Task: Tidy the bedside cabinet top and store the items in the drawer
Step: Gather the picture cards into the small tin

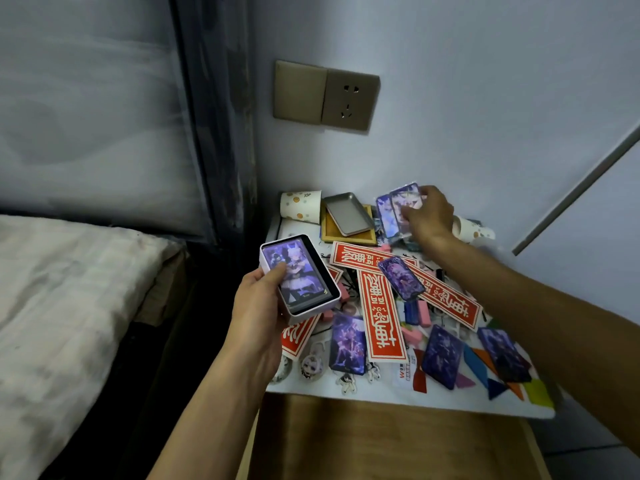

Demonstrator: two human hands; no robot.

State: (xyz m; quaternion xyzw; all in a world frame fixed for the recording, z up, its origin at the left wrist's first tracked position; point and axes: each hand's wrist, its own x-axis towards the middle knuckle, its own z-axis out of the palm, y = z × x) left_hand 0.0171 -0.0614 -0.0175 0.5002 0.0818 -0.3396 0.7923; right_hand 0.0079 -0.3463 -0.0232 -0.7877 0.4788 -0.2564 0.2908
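My left hand (258, 303) grips a small white tin box (300, 278) with picture cards stacked in it, thumb on the top card, held over the cabinet's left edge. My right hand (431, 214) pinches two purple picture cards (396, 211) lifted near the back wall. More purple cards lie on the white cabinet top (346, 393): one (401, 278) on the red paper strips (381, 317), three along the front (347, 344) (442, 355) (503, 353). The wooden drawer front (381, 441) below looks closed.
At the back stand a spotted paper cup (300, 205), a tipped cup (474, 229), a grey tin lid (348, 213) on a yellow wooden tray (346, 233). Coloured tangram pieces (498, 386), pink blocks, keychain charms (311, 367) litter the top. The bed (69, 289) is at left, a wall socket (325, 95) above.
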